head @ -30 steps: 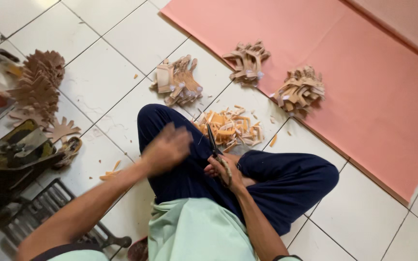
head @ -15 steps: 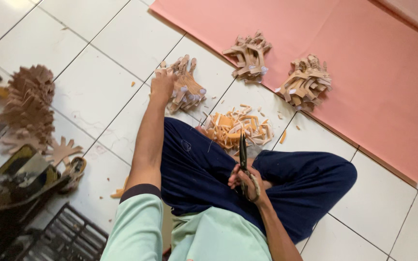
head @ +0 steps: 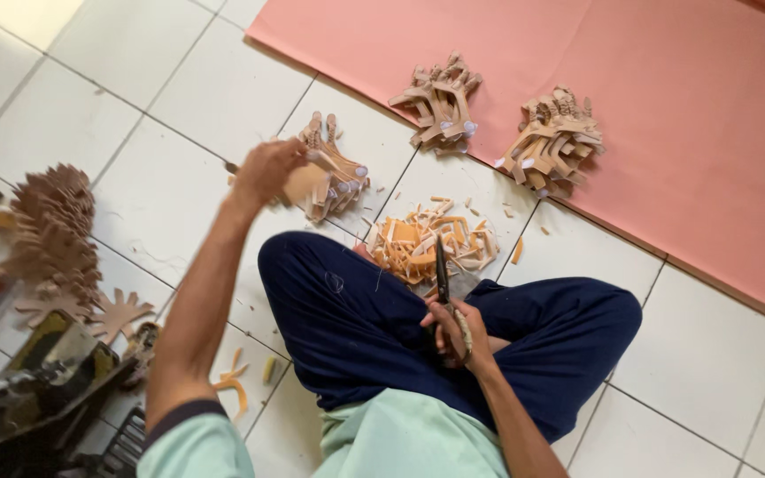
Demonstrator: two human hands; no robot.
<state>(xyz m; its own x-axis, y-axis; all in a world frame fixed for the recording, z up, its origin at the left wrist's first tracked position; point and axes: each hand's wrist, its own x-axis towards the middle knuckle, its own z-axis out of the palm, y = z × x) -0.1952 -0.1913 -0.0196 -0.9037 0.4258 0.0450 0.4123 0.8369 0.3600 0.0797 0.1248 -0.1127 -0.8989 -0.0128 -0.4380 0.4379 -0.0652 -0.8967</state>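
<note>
Left hand (head: 267, 173) has lifted a bit off the nearest stack of tan cut-outs (head: 334, 177) compared with half a second back, and now it's got one tan piece (head: 305, 181) pinched in its curled fingers, right above that stack's near edge. So it looks like a fresh piece just got picked up. Right hand (head: 455, 332) hasn't really budged, fingers wrapped through the handles of the dark scissors (head: 442, 274), blades pointing away from the fingertips toward the pile of orange scraps (head: 427, 243) just past them. Two more stacks sit farther out on the pink mat (head: 692, 106).
</note>
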